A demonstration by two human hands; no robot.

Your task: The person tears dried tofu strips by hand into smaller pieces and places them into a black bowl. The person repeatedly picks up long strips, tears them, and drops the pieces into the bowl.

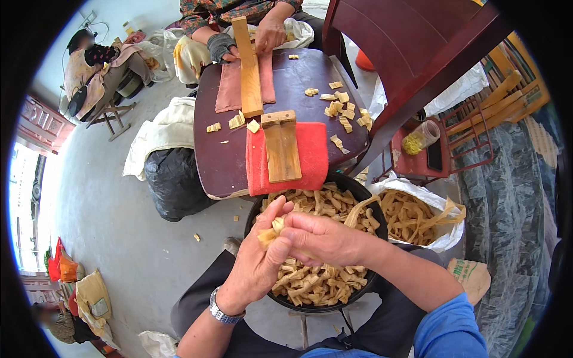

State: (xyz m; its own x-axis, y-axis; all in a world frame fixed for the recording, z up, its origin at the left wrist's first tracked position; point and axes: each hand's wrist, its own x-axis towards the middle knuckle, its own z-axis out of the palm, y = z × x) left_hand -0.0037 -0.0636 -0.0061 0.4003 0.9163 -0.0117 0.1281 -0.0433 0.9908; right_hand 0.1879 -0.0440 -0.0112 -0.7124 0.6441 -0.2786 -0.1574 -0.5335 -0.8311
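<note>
Above a round black tub (383, 226), both hands meet around a small yellowish folded strip (267, 237), which looks like tofu skin. My left hand (253, 264) wraps it from the left, thumb on the near side. The fingers of my right hand (324, 237) pinch it from the right and hide part of it. Many tan knotted pieces (322, 286) fill the tub beneath. A long loose strip (358, 212) lies at its right side. Beyond, a wooden block with a raised end (283, 154) rests on a folded red towel (315, 152) on the dark table (215, 168).
Across the table, another person's hands (271, 36) are beside a long wooden bar (250, 80) on pink cloth (226, 89). Several yellow pieces (344, 112) lie at right. A dark red chair (394, 49) and white sack of strips (447, 239) flank me; a black bag (177, 183) stands left.
</note>
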